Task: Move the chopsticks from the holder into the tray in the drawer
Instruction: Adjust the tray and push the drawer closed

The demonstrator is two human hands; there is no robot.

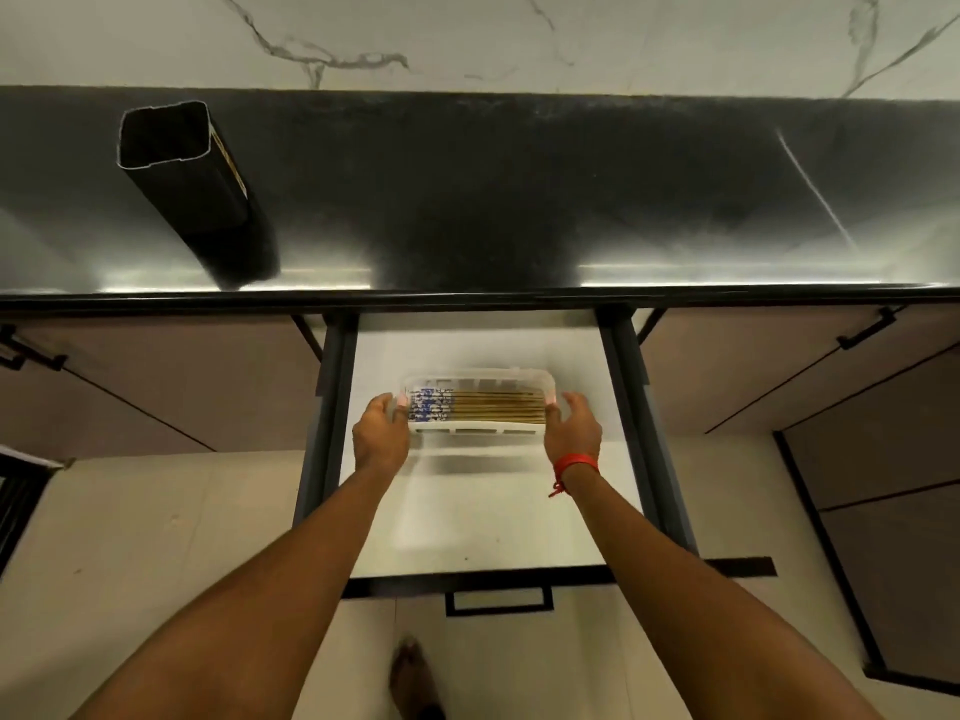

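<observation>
From the head view, the chopsticks (491, 406) already lie flat in the clear tray (480, 431), their long axis running from 9 o'clock to 3 o'clock, with the blue patterned ends toward 9. The left hand (381, 439) holds the tray's 9 o'clock end and the right hand (571, 427) its 3 o'clock end, fingers (554, 412) curled on the short walls, both equally near. The tray seems to hang a little above the floor of the open drawer (483, 517), so I judge the coming move is straight down; the black holder (192, 184) stands on the desk (519, 200) at 10 o'clock and looks empty.
</observation>
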